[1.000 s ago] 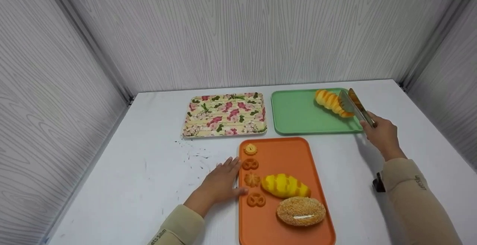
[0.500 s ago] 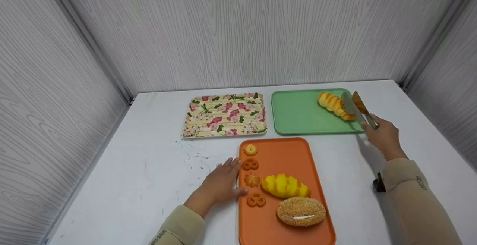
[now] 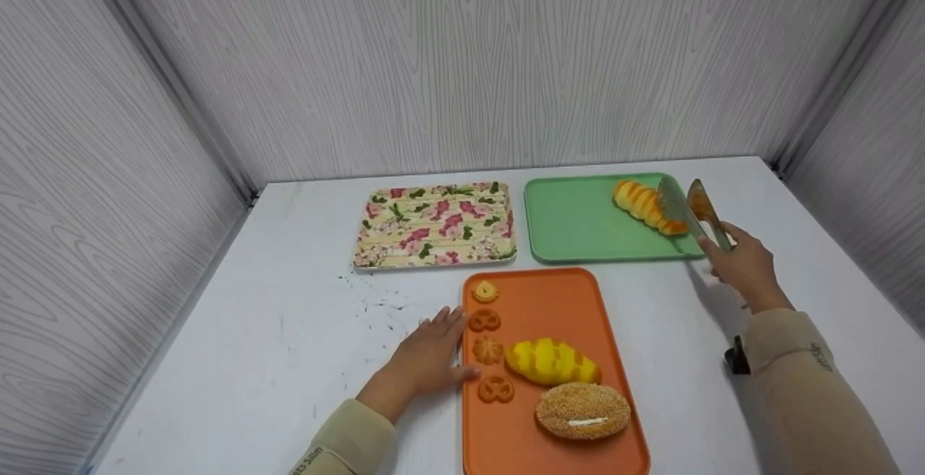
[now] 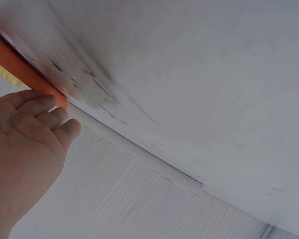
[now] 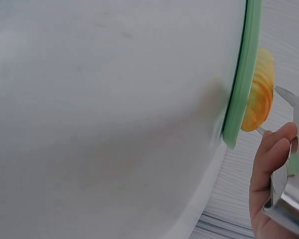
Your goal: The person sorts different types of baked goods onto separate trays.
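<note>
My right hand (image 3: 744, 262) grips metal tongs (image 3: 677, 204) over the right end of the green tray (image 3: 578, 236). The tong arms stand apart. Beside the left arm lies a ridged golden bread roll (image 3: 643, 206), resting on the tray; whether they touch I cannot tell. In the right wrist view, the roll (image 5: 261, 94) sits behind the tray's rim, with the tongs (image 5: 294, 102) close by. My left hand (image 3: 426, 356) rests at the left edge of the orange tray (image 3: 542, 294), fingers extended, thumb over the rim. The left wrist view shows these fingers against the orange rim (image 4: 40, 82).
On the orange tray lie a yellow striped bread (image 3: 553, 363), a sesame-coated bread (image 3: 583, 411) and a column of several small biscuits (image 3: 488, 350) along its left side. A floral tray (image 3: 437, 225) stands at the back. Grey wood-patterned panels (image 3: 470, 63) enclose the white table (image 3: 289, 316).
The tong arms have spread wider apart, the right one moving away from the bread roll. The roll has shifted slightly toward me. My left hand keeps its place.
</note>
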The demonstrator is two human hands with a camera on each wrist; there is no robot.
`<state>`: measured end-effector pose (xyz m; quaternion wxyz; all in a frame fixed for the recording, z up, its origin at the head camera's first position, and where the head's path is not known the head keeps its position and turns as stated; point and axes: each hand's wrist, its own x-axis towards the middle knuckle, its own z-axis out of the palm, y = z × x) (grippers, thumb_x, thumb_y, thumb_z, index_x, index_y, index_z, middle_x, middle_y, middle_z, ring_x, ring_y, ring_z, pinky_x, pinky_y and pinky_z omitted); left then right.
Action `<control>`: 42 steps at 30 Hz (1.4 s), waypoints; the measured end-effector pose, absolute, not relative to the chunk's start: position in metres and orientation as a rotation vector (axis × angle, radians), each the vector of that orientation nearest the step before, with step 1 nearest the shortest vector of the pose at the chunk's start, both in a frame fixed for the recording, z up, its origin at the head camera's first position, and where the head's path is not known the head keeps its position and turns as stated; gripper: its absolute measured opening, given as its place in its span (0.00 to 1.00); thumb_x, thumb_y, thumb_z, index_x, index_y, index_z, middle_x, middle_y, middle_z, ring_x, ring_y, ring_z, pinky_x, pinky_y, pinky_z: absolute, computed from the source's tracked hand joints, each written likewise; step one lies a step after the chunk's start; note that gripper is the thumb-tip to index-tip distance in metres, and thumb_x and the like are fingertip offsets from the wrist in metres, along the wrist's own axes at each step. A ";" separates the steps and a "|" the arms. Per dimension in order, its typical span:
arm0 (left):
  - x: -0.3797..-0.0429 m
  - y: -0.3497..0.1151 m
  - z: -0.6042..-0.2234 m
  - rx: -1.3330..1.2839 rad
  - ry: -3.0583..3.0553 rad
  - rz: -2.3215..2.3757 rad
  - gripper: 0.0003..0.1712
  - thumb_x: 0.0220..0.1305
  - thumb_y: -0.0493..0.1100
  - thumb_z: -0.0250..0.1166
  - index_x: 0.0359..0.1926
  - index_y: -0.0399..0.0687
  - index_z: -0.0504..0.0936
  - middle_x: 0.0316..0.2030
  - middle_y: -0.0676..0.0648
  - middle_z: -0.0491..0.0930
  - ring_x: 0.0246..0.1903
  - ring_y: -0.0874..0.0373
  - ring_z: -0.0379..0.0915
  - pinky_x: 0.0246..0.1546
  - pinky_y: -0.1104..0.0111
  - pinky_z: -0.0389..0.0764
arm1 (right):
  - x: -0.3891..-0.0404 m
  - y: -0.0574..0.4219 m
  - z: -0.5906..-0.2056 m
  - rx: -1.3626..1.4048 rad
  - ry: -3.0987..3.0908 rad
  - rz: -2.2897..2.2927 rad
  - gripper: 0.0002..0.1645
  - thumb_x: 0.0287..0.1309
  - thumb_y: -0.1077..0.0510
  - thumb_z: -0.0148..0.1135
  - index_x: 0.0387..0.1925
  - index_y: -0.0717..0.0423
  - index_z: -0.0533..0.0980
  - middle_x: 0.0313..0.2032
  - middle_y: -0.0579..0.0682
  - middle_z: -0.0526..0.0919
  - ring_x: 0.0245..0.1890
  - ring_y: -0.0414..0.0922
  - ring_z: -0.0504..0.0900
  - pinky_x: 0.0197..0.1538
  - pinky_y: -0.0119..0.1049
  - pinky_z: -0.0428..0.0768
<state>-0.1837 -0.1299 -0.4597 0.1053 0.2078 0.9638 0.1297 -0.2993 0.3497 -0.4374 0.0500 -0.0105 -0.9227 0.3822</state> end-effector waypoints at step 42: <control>-0.184 -0.130 -0.463 0.633 2.858 0.369 0.52 0.60 0.66 0.59 0.72 0.38 0.54 0.72 0.43 0.50 0.71 0.47 0.42 0.67 0.53 0.51 | -0.242 0.310 -0.438 0.565 -2.764 1.394 0.35 0.65 0.51 0.58 0.70 0.50 0.61 0.29 0.62 0.78 0.18 0.45 0.74 0.21 0.36 0.73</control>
